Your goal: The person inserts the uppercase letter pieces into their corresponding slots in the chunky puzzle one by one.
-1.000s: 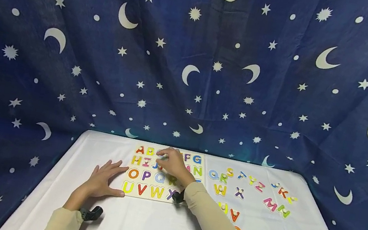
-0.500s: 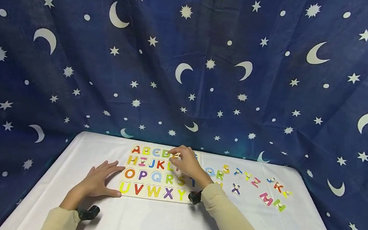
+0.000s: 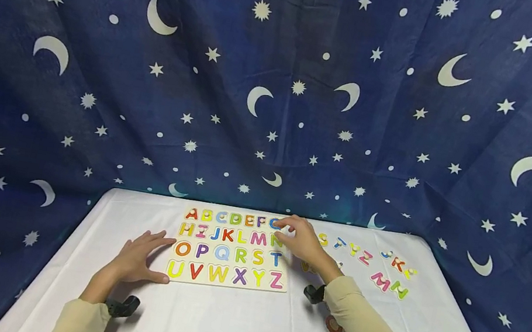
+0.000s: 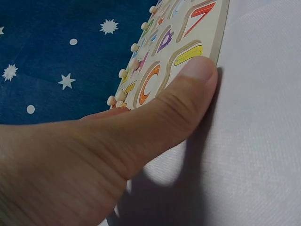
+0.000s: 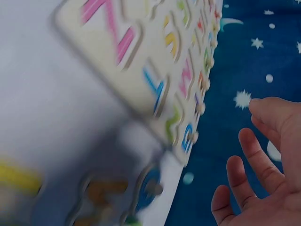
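Left hand [image 3: 137, 259] is spread, thumb on the edge of the alphabet puzzle board [image 5: 127, 84] lying on the counter [image 3: 216, 329]; I'd brace there so nothing slides. Right hand [image 3: 304, 243] has its fingers apart, nothing in them that I can see, near the blue G piece [image 5: 186, 134], so maybe press that gently flat. Head view, right hand half hides the yellow W piece [image 3: 306, 267], and the brownish round piece [image 3: 334, 325] is too dim to read

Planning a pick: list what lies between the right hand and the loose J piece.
The S piece, T piece, Y piece and Z piece lie between the right hand and J piece, in the head view.
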